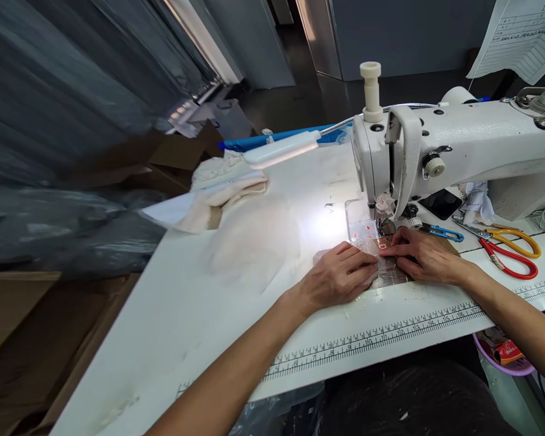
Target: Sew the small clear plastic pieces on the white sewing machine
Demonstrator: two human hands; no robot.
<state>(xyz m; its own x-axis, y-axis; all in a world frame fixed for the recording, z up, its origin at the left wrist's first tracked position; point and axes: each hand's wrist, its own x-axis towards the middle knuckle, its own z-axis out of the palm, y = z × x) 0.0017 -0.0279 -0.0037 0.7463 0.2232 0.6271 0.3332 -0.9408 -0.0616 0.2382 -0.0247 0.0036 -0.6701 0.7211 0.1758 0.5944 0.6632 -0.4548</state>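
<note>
A thin sheer white fabric (369, 243) lies on the sewing machine's bed, with small red marks visible near the presser foot (386, 227). My left hand (338, 277) is closed on the fabric's left part, fingers bent together, some of the cloth showing under them. From the right, my right hand (424, 255) pinches the fabric's edge close to the presser foot, index finger pointing left. The fingertips of both hands almost meet in front of the needle area. The white sewing machine (472, 130) stands just behind my hands; its needle is too small to make out.
Red-and-yellow-handled scissors (508, 245), blue thread snips (441, 232) and a dark phone-like object (441, 203) lie at right. A lit lamp (281, 150) and folded cream cloth (227, 195) are behind left. A printed ruler (367, 342) runs along the table's front edge.
</note>
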